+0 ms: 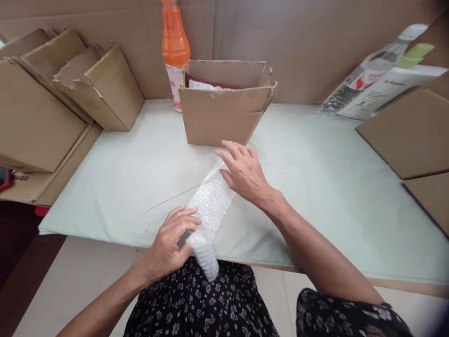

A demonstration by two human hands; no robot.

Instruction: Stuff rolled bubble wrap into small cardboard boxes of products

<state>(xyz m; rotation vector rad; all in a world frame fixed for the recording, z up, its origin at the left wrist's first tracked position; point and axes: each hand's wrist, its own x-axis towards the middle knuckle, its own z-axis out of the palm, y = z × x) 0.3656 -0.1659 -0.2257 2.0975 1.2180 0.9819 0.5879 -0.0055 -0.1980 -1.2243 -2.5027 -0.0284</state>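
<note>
We are working a strip of bubble wrap (210, 206) that is lying on the pale green table cover (315, 187), its long axis running on a diagonal from the near table edge by our left hand (171, 241) up and away to the right, toward our right hand (243, 171). The near end is rolled into a tight bundle that is pointing down past the table edge, over our dark flowered lap. Our left hand is gripping that rolled end, fingers curled over its top and thumb pressing from the side, the forearm coming in from the lower left. Something small and dark is showing under the fingers there, but we cannot tell what it is. Our right hand is lying flat and spread, palm down, fingers apart and pointing away to the left, pressing on the far end of the strip; the arm is reaching in from the lower right, wrist bent. Just beyond the right fingertips an open cardboard box (224, 110) is standing, and behind it an orange bottle (174, 42). Well to the left of the left hand, folded cartons (70, 84) are leaning in a row.
</note>
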